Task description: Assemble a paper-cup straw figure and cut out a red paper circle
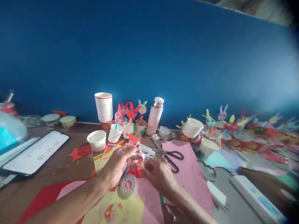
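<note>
Over the middle of the table, my left hand (122,157) is closed, its fingertips at the lower edge of a red paper rabbit face (135,137) with green ears. Close beside it, my right hand (157,174) curls round the looped white handle of what look like scissors (149,156). Blur and fingers hide the blades. Below my hands, a roll of clear tape (128,185) lies on yellow paper (126,203). Red paper (136,171) shows between my hands. Black-handled scissors (174,157) rest on pink paper (187,174) to the right.
Paper cups (97,140) stand behind, some holding paper rabbits (132,112). A tall cup stack (103,107) and a pink flask (155,116) are near the blue wall. A phone timer (36,152) lies left. Another person's hand (263,180) and a power strip (257,197) are at right.
</note>
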A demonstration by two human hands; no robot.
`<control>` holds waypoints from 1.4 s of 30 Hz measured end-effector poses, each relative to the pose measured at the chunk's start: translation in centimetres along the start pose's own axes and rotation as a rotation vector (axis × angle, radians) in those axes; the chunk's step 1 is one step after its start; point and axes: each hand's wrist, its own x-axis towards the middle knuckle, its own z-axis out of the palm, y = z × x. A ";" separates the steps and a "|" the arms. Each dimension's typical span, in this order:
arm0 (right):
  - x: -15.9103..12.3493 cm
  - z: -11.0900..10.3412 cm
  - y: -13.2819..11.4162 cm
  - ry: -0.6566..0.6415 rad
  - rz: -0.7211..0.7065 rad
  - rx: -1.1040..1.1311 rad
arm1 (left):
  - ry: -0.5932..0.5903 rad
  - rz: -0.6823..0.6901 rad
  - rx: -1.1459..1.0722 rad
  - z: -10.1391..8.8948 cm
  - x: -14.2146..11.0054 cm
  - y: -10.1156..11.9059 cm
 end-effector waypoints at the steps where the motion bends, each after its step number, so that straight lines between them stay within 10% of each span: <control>1: 0.1 -0.4 0.0 -0.024 0.009 0.025 | 0.013 0.020 0.016 0.0 -0.1 0.1; 11: 1.0 -4.7 0.0 -0.289 0.116 0.429 | 0.056 0.245 0.180 -1.2 0.2 1.6; 27: 1.0 -5.3 0.5 -0.201 0.289 1.133 | -0.058 0.490 0.341 -1.4 -0.2 0.8; 42: 1.1 -5.3 -0.2 -0.087 0.391 1.332 | 0.013 0.646 0.479 -0.5 -1.0 0.4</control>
